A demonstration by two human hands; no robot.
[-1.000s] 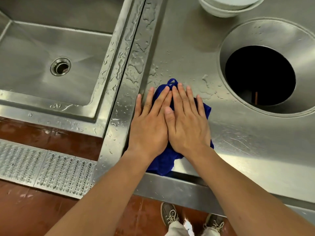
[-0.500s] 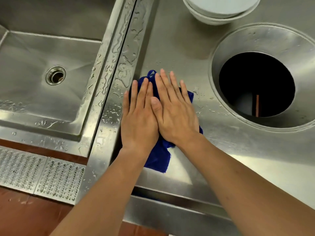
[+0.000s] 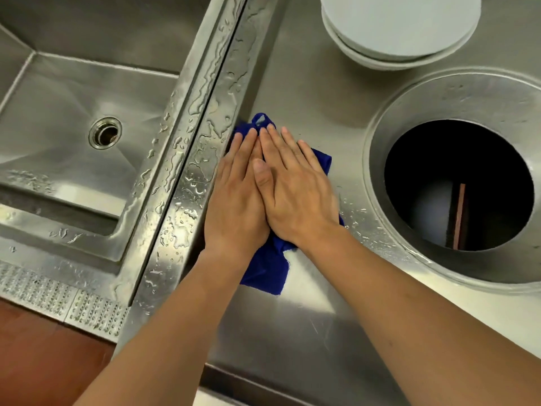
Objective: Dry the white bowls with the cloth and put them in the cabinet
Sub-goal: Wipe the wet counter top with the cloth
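A stack of white bowls (image 3: pixel 401 27) stands at the far edge of the wet steel counter (image 3: pixel 307 92). A blue cloth (image 3: pixel 269 268) lies flat on the counter beside the raised ridge next to the sink. My left hand (image 3: pixel 234 200) and my right hand (image 3: pixel 295 194) lie palm down on the cloth, side by side, the right thumb overlapping the left hand. The fingers are stretched out flat and grip nothing. Most of the cloth is hidden under the hands; a corner with a loop shows past the fingertips.
A deep steel sink (image 3: pixel 73 83) with a drain (image 3: pixel 105 133) lies to the left. A large round hole (image 3: pixel 456 183) opens in the counter to the right. Water drops cover the ridge (image 3: pixel 202 142). A floor grate (image 3: pixel 44 294) runs below left.
Both hands have slid the cloth away from the counter's front edge, farther onto the counter and closer to the ridge. The bowls show more fully at the top.
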